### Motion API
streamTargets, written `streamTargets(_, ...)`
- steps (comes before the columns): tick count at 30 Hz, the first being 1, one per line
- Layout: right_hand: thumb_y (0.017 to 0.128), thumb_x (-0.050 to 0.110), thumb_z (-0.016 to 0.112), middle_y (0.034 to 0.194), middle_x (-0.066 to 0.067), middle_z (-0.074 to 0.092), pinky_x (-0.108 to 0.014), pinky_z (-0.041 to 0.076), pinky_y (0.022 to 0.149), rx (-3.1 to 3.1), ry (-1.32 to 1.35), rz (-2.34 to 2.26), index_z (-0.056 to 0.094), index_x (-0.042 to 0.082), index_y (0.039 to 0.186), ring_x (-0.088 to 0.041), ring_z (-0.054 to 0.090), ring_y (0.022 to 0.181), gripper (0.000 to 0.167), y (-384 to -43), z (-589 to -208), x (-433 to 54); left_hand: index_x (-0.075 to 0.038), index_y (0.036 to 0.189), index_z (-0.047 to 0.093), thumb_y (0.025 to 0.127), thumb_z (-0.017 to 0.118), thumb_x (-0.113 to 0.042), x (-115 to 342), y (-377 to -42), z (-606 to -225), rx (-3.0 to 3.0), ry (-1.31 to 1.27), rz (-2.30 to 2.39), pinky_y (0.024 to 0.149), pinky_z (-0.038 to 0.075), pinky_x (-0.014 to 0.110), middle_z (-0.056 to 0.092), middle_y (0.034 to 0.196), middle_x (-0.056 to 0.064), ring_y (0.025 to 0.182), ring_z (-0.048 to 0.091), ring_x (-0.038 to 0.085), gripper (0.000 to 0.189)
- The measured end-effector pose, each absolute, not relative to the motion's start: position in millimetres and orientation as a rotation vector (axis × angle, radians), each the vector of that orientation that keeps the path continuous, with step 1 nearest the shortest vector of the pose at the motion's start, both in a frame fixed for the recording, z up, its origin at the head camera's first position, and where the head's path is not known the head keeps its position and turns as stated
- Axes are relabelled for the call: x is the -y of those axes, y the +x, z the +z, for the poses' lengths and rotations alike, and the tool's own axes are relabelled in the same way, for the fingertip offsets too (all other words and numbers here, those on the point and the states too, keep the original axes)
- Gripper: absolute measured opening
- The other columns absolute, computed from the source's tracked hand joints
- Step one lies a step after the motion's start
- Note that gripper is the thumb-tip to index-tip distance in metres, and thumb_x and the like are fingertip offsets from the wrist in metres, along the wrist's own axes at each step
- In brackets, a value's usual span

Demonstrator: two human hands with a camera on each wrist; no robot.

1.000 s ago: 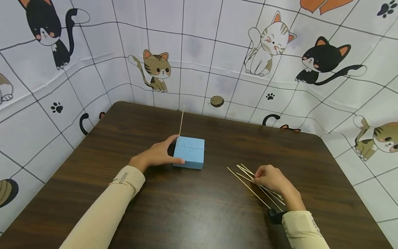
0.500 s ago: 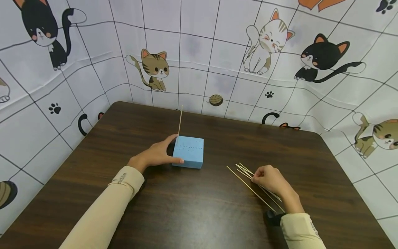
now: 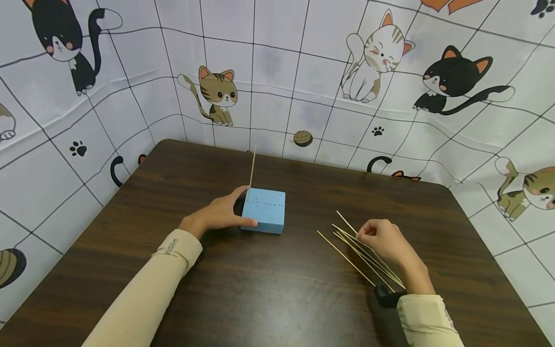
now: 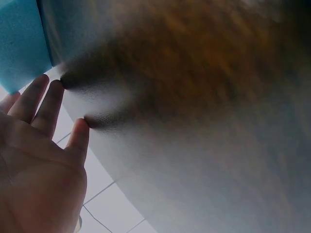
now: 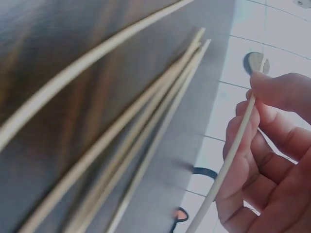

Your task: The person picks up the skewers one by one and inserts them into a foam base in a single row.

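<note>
A pale blue foam block with rows of small dark holes lies on the table in the head view. One thin wooden skewer stands upright at its far left corner. My left hand holds the block from the left, thumb on the front side and index finger near the back corner; the left wrist view shows its other fingertips beside the blue block. On the right, my right hand pinches another skewer between thumb and fingers, raised from the loose skewers below it.
Several loose skewers lie fanned beside and under the right hand, one apart to the left. The dark wooden table meets a white cat-print curtain behind and at both sides.
My right hand has lifted slightly, and a skewer it pinches now sticks out apart from the loose ones. The left hand and the block have stayed in place.
</note>
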State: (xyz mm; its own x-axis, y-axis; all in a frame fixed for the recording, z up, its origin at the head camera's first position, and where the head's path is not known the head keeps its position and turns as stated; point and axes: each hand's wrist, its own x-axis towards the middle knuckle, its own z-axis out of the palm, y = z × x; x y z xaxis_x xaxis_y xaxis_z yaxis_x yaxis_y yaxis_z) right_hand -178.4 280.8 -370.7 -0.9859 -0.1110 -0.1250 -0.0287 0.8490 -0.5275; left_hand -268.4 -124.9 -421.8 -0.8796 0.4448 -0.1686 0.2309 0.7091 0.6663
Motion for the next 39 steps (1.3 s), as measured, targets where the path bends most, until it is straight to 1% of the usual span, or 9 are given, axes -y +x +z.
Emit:
streamTargets(5, 0.094, 0.019, 0.067, 0.084, -0.008, 0.067, -0.032, 0.045, 0.067, -2.949, -0.133, -0.875, 0.069, 0.007, 0.093, -0.017, 0.055, 0.071, 0.012, -185, -355, -271, -0.021, 0.160, 0.009, 0.075, 0.075, -0.064, 127, -268, -420, -2.606, 0.522, 0.952, 0.111, 0.027, 0.067, 0.020, 0.164, 0.014, 0.145, 0.029, 0.044, 0.116)
streamTargets(11, 0.095, 0.018, 0.067, 0.085, -0.007, 0.069, -0.032, 0.047, 0.066, -3.051, -0.237, -0.952, 0.069, 0.007, 0.095, -0.017, 0.058, 0.071, 0.011, -199, -340, -251, -0.021, 0.160, 0.009, 0.076, 0.076, -0.063, 129, -267, -419, -2.602, 0.526, 0.970, 0.112, 0.027, 0.065, 0.021, 0.164, 0.013, 0.145, 0.028, 0.042, 0.115)
streamTargets(15, 0.094, 0.017, 0.067, 0.082, -0.006, 0.067, -0.031, 0.046, 0.065, -3.099, -0.300, -1.023, 0.069, 0.007, 0.094, -0.017, 0.056, 0.070, 0.010, -208, -334, -234, -0.021, 0.160, 0.009, 0.076, 0.076, -0.063, 128, -266, -419, -2.600, 0.537, 0.978, 0.112, 0.027, 0.065, 0.021, 0.164, 0.013, 0.145, 0.028, 0.042, 0.115)
streamTargets(20, 0.094, 0.016, 0.067, 0.077, -0.007, 0.067, -0.026, 0.046, 0.062, -3.129, -0.337, -1.171, 0.068, 0.006, 0.094, -0.014, 0.059, 0.066, 0.011, -220, -331, -213, -0.022, 0.160, 0.010, 0.076, 0.076, -0.063, 127, -267, -420, -2.606, 0.527, 0.970, 0.112, 0.027, 0.065, 0.022, 0.164, 0.012, 0.145, 0.029, 0.041, 0.115)
streamTargets(23, 0.095, 0.015, 0.066, 0.079, -0.009, 0.069, -0.023, 0.049, 0.061, -3.118, -0.355, -1.284, 0.067, 0.004, 0.097, -0.012, 0.063, 0.063, 0.011, -226, -329, -199, -0.023, 0.160, 0.010, 0.075, 0.076, -0.063, 126, -268, -421, -2.610, 0.524, 0.964, 0.112, 0.028, 0.065, 0.022, 0.164, 0.011, 0.145, 0.029, 0.041, 0.115)
streamTargets(26, 0.095, 0.013, 0.065, 0.085, -0.011, 0.069, -0.021, 0.051, 0.061, -3.120, -0.383, -1.384, 0.067, 0.003, 0.099, -0.015, 0.067, 0.065, 0.011, -231, -325, -184, -0.023, 0.160, 0.010, 0.076, 0.076, -0.063, 126, -268, -421, -2.609, 0.527, 0.965, 0.112, 0.028, 0.064, 0.021, 0.164, 0.011, 0.145, 0.029, 0.041, 0.114)
streamTargets(29, 0.096, 0.011, 0.065, 0.089, -0.011, 0.069, -0.020, 0.049, 0.059, -3.143, -0.430, -1.457, 0.066, 0.002, 0.101, -0.018, 0.068, 0.068, 0.011, -236, -322, -166, -0.025, 0.160, 0.010, 0.076, 0.076, -0.063, 126, -268, -421, -2.604, 0.524, 0.965, 0.112, 0.027, 0.064, 0.021, 0.164, 0.011, 0.146, 0.029, 0.041, 0.114)
streamTargets(33, 0.096, 0.010, 0.065, 0.090, -0.011, 0.069, -0.020, 0.046, 0.061, -3.143, -0.497, -1.565, 0.065, 0.001, 0.102, -0.020, 0.067, 0.072, 0.011, -241, -322, -142, -0.025, 0.160, 0.009, 0.076, 0.075, -0.063, 127, -268, -422, -2.605, 0.521, 0.963, 0.112, 0.028, 0.064, 0.021, 0.164, 0.011, 0.145, 0.029, 0.041, 0.113)
streamTargets(39, 0.096, 0.006, 0.063, 0.090, -0.011, 0.068, -0.020, 0.047, 0.060, -3.066, -0.601, -1.717, 0.062, 0.000, 0.101, -0.021, 0.069, 0.076, 0.008, -250, -329, -111, -0.024, 0.160, 0.011, 0.076, 0.076, -0.063, 125, -266, -422, -2.597, 0.514, 0.971, 0.112, 0.029, 0.063, 0.023, 0.163, 0.012, 0.145, 0.030, 0.041, 0.113)
